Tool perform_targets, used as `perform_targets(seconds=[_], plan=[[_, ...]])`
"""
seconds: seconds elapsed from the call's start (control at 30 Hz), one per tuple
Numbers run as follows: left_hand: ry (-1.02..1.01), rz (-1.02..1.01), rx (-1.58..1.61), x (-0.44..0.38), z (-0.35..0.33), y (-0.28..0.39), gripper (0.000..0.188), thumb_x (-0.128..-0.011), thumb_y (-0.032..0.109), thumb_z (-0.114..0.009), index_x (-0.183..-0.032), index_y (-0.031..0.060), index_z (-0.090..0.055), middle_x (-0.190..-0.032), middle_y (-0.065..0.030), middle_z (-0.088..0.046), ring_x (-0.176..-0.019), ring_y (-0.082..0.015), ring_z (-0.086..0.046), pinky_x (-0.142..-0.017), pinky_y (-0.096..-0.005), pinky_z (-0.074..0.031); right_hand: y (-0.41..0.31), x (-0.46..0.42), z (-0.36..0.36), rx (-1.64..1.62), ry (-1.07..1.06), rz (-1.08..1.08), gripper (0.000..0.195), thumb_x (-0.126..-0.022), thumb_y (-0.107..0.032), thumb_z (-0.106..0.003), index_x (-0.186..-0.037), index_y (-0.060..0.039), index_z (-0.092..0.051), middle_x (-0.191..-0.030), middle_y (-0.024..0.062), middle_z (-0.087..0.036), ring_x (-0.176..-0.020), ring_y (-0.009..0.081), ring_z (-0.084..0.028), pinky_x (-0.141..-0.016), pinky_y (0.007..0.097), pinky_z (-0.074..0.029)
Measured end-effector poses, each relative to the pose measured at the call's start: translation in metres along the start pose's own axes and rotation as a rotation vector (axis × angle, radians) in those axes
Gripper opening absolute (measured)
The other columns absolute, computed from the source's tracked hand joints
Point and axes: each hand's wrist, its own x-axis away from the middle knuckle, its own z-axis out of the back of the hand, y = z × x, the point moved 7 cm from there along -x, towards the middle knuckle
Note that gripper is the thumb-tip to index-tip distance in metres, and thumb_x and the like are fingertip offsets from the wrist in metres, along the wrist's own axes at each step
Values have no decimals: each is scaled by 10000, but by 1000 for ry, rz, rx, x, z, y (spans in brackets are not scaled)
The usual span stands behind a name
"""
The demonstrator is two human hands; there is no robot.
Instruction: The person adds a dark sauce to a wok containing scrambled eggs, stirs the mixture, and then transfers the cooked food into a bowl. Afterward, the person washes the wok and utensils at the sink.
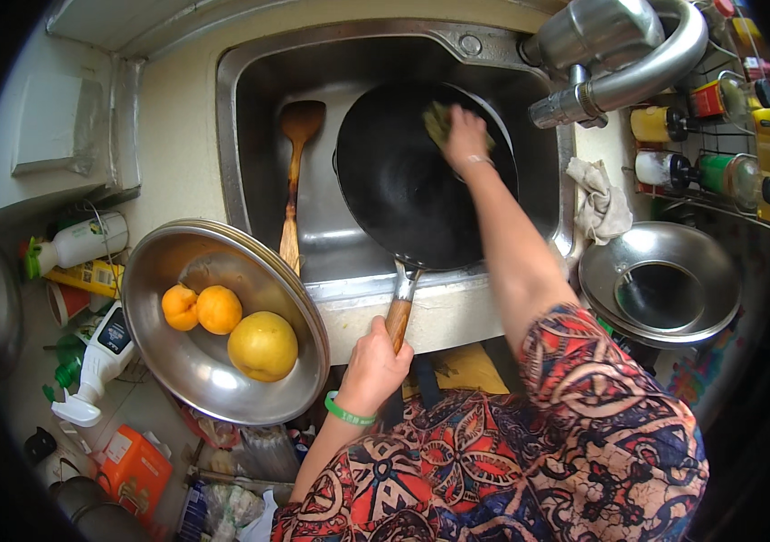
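A black wok (398, 183) lies tilted in the stainless steel sink (228, 135), its wooden handle reaching over the front edge. Around that handle my left hand (375, 359) is closed; a green band is on the wrist. Inside the wok, at its upper right, my right hand (466, 139) presses a greenish scrubbing cloth or pad (436, 125) against the black surface. The hand is slightly blurred. Left of the wok, a wooden spatula (292, 183) rests in the sink with its blade towards the back.
Left of the sink, stacked steel bowls (188, 366) hold a pomelo-like yellow fruit (263, 346) and two orange fruits (219, 309). The faucet (561, 108) overhangs the sink's right rim. A crumpled cloth (598, 200), steel bowls (703, 271) and a rack of jars (724, 176) stand right.
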Motion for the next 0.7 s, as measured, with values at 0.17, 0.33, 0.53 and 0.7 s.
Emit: perform_targets(seconds=[0.17, 0.33, 0.53, 0.7], plan=[[-3, 37, -21, -2, 4, -3, 298, -838, 113, -556, -996, -102, -423, -572, -168, -577, -441, -247, -604, -414, -357, -483, -151, 35, -12, -1021, -408, -81, 390, -757, -153, -688, -1075, -89, -471, -958, 60, -533, -947, 187, -517, -837, 314, -421], [20, 23, -7, -4, -1, -7, 280, -841, 105, -560, -978, -97, -422, -586, -171, -584, -440, -246, -606, -401, -359, -484, -118, 134, 22, -805, -1154, 106, 311, -782, -173, -648, -1063, -140, -518, -992, 76, -560, -955, 231, -562, -847, 337, -445], [27, -10, 2, 0, 0, -2, 279, -843, 112, -556, -968, -99, -421, -596, -174, -590, -439, -242, -605, -396, -350, -484, -25, 35, 42, 561, -443, 631, 285, -837, -180, -548, -1105, -257, -611, -1148, 10, -526, -1092, 207, -511, -885, 352, -436], [19, -2, 24, -1, 1, -4, 306, -845, 126, -552, -992, -108, -423, -603, -171, -593, -440, -233, -606, -394, -341, -484, 0, 54, 66, 614, -207, 492, 274, -851, -169, -508, -1098, -163, -626, -1113, 8, -570, -1118, 192, -488, -895, 336, -416]])
